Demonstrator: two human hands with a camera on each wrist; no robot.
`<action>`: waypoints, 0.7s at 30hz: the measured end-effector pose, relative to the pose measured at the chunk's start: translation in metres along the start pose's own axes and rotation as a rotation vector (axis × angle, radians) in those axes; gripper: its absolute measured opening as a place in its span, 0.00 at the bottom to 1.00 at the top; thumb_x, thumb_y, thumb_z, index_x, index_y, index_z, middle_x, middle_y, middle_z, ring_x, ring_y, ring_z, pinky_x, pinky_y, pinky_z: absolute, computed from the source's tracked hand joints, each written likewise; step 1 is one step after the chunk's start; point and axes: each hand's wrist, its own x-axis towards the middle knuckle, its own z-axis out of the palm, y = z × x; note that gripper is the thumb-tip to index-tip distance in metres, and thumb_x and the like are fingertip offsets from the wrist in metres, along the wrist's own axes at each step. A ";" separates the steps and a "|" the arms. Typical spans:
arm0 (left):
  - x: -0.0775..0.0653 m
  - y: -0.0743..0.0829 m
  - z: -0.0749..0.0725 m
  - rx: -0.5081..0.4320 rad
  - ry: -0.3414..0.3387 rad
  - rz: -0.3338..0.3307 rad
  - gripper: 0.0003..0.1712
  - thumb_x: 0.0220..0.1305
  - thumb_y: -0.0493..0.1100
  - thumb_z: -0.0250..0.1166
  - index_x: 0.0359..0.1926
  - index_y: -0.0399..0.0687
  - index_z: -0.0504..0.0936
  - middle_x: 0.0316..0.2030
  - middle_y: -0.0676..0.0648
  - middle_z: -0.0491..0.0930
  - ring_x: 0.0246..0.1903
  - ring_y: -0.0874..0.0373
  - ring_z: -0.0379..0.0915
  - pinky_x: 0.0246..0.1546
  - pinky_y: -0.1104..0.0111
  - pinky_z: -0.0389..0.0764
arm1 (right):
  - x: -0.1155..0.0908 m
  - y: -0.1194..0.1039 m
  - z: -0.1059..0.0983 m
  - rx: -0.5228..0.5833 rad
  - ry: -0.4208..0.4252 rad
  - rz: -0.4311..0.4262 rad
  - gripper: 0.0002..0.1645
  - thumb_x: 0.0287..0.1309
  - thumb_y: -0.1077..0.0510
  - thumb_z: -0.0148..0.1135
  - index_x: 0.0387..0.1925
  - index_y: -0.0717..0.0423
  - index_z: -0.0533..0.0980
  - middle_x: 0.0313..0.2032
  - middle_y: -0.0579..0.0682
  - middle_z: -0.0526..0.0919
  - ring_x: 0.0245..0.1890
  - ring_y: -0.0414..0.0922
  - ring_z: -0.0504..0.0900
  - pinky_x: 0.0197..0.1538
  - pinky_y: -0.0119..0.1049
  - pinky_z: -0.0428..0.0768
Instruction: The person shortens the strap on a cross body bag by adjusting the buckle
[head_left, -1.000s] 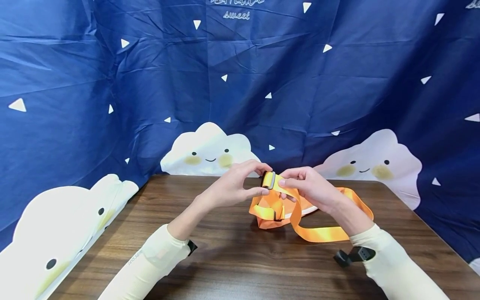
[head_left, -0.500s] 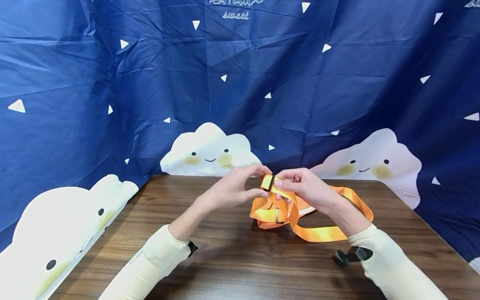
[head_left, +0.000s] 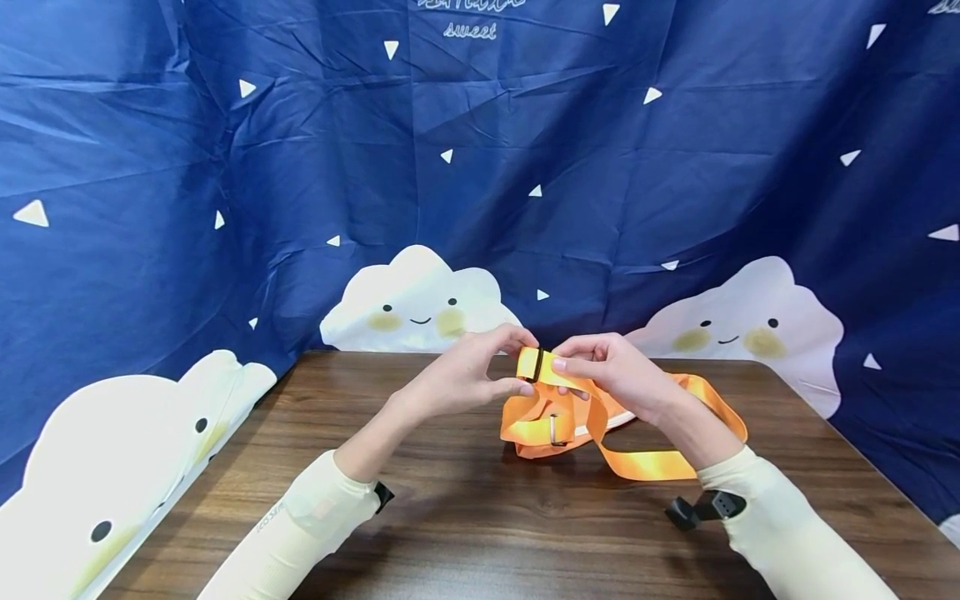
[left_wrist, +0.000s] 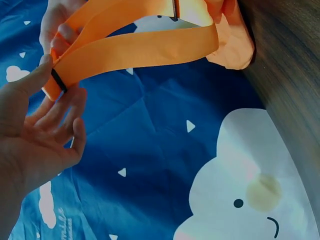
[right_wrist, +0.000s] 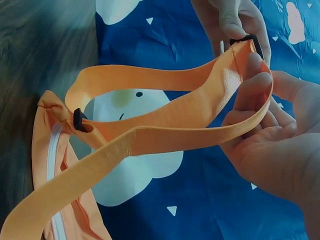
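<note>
An orange bag (right_wrist: 44,150) with a white zipper lies on the table beyond my hands. Its orange webbing strap (left_wrist: 145,50) rises from it in loops. Between finger and thumb, my left hand (head_left: 461,375) pinches the strap at a black slide buckle (left_wrist: 58,80). Close by on the right, my right hand (head_left: 626,375) pinches the same strap just past that buckle, the strap running down below its fingers. A second buckle (right_wrist: 78,120) sits lower on the strap, by the bag's end. The right wrist view shows the strap curving over the right hand's fingers.
The brown wooden table (head_left: 450,517) extends in front of and around the bag. A blue cloth (head_left: 337,150) with white triangles and smiling clouds hangs behind it and along the left side. A dark device (head_left: 708,510) is strapped to the right wrist.
The held buckle has shifted slightly left and turned with the left hand. The strap loop hanging below the right hand has moved a little rightward. The bag stays in place.
</note>
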 end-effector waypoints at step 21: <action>0.000 -0.001 -0.005 -0.051 0.052 0.026 0.27 0.58 0.38 0.78 0.55 0.46 0.75 0.45 0.56 0.79 0.49 0.65 0.78 0.49 0.69 0.80 | -0.002 -0.003 -0.007 0.029 0.000 -0.025 0.16 0.72 0.57 0.61 0.52 0.66 0.80 0.34 0.57 0.81 0.34 0.54 0.77 0.40 0.40 0.80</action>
